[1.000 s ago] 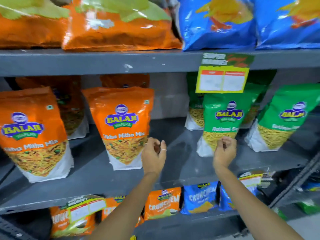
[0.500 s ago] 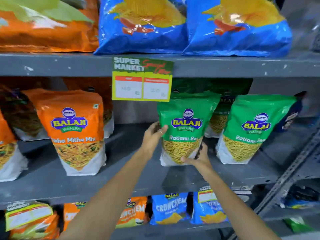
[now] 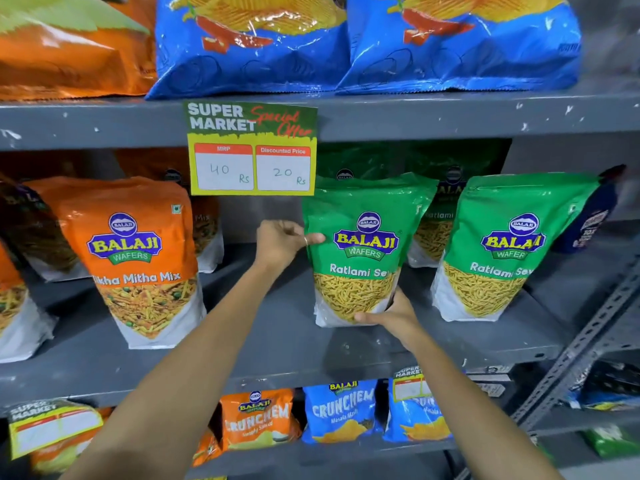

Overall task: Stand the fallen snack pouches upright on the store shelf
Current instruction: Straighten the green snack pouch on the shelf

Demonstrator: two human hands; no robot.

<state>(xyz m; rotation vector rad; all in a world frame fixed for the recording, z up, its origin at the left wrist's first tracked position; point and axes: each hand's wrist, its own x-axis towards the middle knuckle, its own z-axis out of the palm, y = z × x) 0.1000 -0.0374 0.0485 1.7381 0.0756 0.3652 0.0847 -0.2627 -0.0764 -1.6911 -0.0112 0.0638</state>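
Note:
A green Ratlami Sev pouch (image 3: 363, 251) stands upright on the grey middle shelf (image 3: 277, 344). My left hand (image 3: 282, 240) grips its upper left edge, thumb on the front. My right hand (image 3: 391, 315) holds its lower right corner at the base. To its right stands a second green pouch (image 3: 509, 247), also upright. An orange Tikha Mitha Mix pouch (image 3: 138, 258) stands upright to the left, with more orange pouches behind it and at the far left edge. Further green pouches stand behind the front ones.
A Super Market price tag (image 3: 252, 148) hangs from the upper shelf edge just above my left hand. Blue chip bags (image 3: 346, 39) and an orange bag lie on the top shelf. Small Crunchem packs (image 3: 339, 410) fill the shelf below. A dark blue pouch (image 3: 592, 220) leans at the far right.
The view shifted right and closer. Both hands moved from the bare shelf gap onto the green pouch and now grip it; the left hand has slid higher up its edge.

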